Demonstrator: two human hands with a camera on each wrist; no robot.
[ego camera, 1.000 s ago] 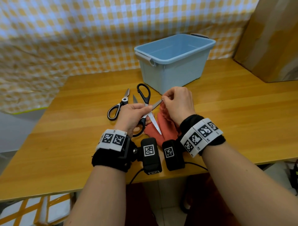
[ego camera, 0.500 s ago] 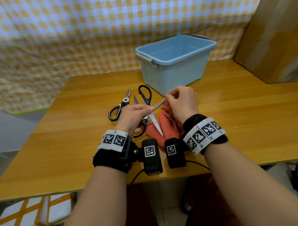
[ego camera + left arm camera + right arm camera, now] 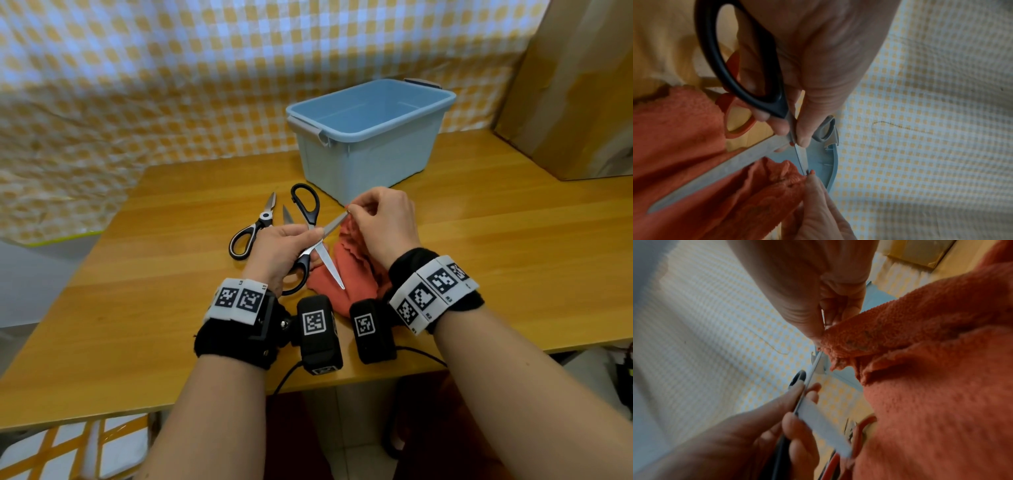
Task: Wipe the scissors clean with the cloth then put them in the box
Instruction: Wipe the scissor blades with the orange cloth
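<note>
Black-handled scissors (image 3: 310,240) spread open over orange cloth (image 3: 349,274); blue box (image 3: 370,137) behind.

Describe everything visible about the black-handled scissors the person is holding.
The black-handled scissors have glossy black plastic loops and plain steel blades, spread wide open in an X above the table. The left hand grips them near the pivot. The right hand pinches the orange cloth around the upper blade's tip; the lower blade points toward the person over the cloth.
</note>
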